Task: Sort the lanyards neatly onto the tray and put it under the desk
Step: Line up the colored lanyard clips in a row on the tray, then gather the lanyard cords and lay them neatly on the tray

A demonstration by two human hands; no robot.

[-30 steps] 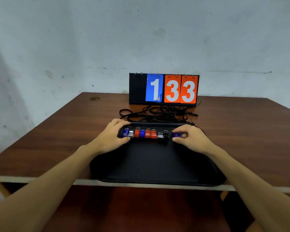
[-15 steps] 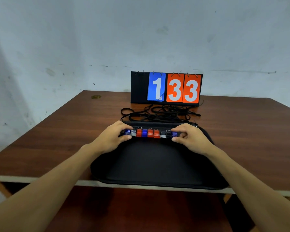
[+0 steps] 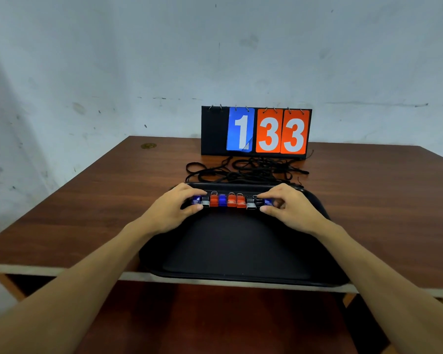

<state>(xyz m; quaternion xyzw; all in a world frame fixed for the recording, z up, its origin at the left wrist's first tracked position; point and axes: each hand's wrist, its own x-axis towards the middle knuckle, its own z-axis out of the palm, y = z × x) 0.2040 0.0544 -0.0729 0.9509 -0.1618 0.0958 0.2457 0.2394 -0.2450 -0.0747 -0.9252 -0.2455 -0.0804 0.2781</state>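
Note:
A black tray (image 3: 241, 254) lies on the brown desk (image 3: 87, 213), its near rim jutting past the desk's front edge. Along the tray's far rim runs a tight row of lanyard clips (image 3: 230, 200), blue, grey, red and black. Their black cords (image 3: 243, 169) trail in a tangle over the far rim onto the desk. My left hand (image 3: 174, 208) pinches the blue and grey clips at the row's left end. My right hand (image 3: 289, 208) pinches the black and blue clips at the right end.
A flip scoreboard (image 3: 256, 131) showing 1, 33 stands behind the cords against the pale wall. A small round mark (image 3: 148, 145) sits at the desk's far left corner. A dark reddish surface (image 3: 215, 320) shows under the desk's front edge.
Both hands have squeezed the row of clips closer together; the right hand slid the blue end clip leftward against the others. The view has shifted slightly.

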